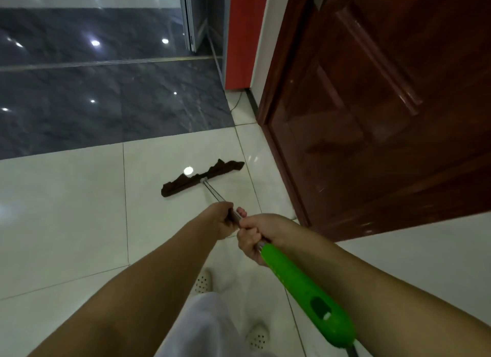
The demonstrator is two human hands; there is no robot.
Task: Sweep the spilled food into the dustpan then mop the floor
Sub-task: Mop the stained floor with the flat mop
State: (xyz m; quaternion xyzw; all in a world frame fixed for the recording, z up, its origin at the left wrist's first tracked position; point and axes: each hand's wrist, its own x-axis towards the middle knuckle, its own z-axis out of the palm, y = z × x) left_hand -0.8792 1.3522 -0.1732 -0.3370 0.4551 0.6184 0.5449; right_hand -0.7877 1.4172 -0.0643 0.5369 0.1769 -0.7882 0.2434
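The mop lies flat on the white floor, just ahead of the feet and near the brown door. Its dark cloth head looks soft and floppy, so it should bend and slide over the tiles. The thin metal pole is stiff and looks light. The green grip is thick and looks like the best place to hold.

Both hands are wrapped tight round the pole. The left hand holds the bare metal lower down. The right hand holds just above it, right where the green grip starts. The two hands almost touch.

The floor is shiny, with lights gleaming on it, so it may be wet and slippery, but I cannot tell for sure. Farther off, the tiles turn dark grey. I see no spilled food and no dustpan here, so the sweeping looks done and this is the mopping part.
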